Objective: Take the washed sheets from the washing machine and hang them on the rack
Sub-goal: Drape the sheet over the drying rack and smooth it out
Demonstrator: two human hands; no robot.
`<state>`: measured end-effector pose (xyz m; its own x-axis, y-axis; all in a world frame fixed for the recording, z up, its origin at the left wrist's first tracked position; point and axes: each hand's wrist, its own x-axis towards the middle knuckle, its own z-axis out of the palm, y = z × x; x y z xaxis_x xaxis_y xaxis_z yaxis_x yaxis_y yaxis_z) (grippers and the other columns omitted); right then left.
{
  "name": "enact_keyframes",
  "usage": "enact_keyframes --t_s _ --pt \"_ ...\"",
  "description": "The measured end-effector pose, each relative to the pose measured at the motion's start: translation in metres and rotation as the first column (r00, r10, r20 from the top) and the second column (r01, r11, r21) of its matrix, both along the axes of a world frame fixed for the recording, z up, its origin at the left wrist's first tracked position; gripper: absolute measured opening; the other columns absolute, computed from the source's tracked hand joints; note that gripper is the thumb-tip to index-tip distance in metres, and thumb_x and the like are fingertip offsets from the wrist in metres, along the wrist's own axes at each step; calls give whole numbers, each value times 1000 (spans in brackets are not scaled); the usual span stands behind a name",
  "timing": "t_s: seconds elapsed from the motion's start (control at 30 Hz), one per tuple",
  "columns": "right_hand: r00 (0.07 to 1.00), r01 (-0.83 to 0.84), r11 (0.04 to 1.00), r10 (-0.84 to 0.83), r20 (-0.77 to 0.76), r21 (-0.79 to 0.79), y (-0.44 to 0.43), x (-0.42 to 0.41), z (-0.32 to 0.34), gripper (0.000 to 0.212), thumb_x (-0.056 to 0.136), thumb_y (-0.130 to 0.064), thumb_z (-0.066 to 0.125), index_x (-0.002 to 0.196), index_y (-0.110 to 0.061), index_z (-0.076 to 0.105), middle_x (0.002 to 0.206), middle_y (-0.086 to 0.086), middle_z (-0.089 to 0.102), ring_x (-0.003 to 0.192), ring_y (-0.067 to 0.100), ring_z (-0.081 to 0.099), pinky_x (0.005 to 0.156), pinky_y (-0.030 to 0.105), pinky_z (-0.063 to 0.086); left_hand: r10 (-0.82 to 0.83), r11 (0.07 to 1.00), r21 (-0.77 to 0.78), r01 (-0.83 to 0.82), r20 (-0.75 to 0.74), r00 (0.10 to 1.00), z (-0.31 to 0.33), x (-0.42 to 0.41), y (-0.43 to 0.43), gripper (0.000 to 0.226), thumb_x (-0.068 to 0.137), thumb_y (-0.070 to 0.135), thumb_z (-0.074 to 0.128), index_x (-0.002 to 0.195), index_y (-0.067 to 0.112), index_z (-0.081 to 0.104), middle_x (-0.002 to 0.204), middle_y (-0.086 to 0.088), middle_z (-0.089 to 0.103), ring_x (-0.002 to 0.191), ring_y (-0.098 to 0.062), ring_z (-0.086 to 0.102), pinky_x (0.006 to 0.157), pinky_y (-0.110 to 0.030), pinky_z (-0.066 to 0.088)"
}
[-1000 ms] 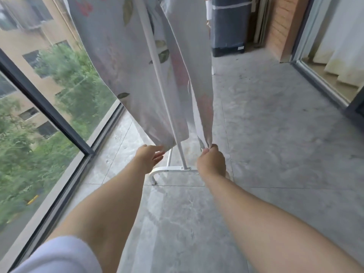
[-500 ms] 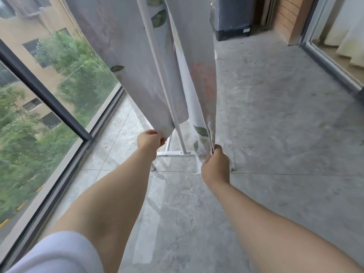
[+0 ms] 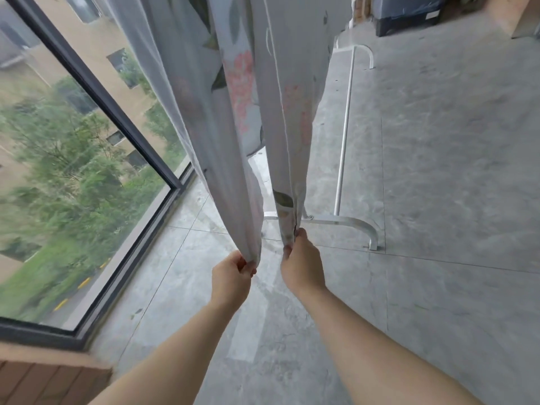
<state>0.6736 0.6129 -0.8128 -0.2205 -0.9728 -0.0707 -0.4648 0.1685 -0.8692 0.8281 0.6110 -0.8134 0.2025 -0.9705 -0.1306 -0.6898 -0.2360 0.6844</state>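
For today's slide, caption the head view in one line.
Both hands pinch the hanging sheet's lower corners beside the rack.

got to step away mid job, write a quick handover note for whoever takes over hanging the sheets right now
Left hand: shut, pinching the bottom corner of the left hanging panel of the sheet.
Right hand: shut on the bottom edge of the right panel.
The floral sheet hangs from above in two panels over the white rack, clear of the tiled floor.
Done: this sheet is up on the rack.
Left: pull the lower edges even and smooth it. Whether more sheets wait in the washing machine cannot be seen from here.
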Motion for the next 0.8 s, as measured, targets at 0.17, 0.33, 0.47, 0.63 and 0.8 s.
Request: enact_keyframes --t_s 0.17,0.33,0.47,0.63,0.8 --pt "985 -134 988 141 -102 73 7 12 -13 31 89 1 43 110 -22 42 76 -3 51 71 22 56 54 33 40 -63 998 8 64 -48 997 2 -15 -1 22 91 6 61 76 21 68 69 4 71 67 -8 66 61 -15 49" --pt "962 -223 955 248 -114 195 13 6 -22 35 82 5 40 101 -20 55 92 1 62 82 25 61 68 37 54 -82 996 46 82 -11 997 2 -15 -6 22 89 4 60 75 20 68 69 2 71 67 -11 66 62 -19 50" --pt "984 -133 970 154 -89 203 9 -2 -17 32 84 2 44 101 -20 60 96 3 65 82 24 62 71 38 57 -46 995 87 45 10 999 2 -16 -12 15 89 12 63 77 19 67 70 4 71 70 -14 66 61 -19 48" --pt "995 -7 975 30 -100 223 10 -27 52 37 93 -3 46 122 -18 63 112 5 68 100 25 65 80 34 56 -97 967 244 70 101 990 60 -34 -8 15 90 28 68 88 16 60 80 2 69 80 -18 66 66 -30 52" --pt "995 94 986 -91 -27 138 14 -75 221 29 103 -18 42 117 -15 68 107 4 72 95 21 67 79 33 56 -149 948 288 132 36 988 216 -84 5 19 87 21 59 83 3 65 79 -14 73 78 -29 71 69 -46 59"
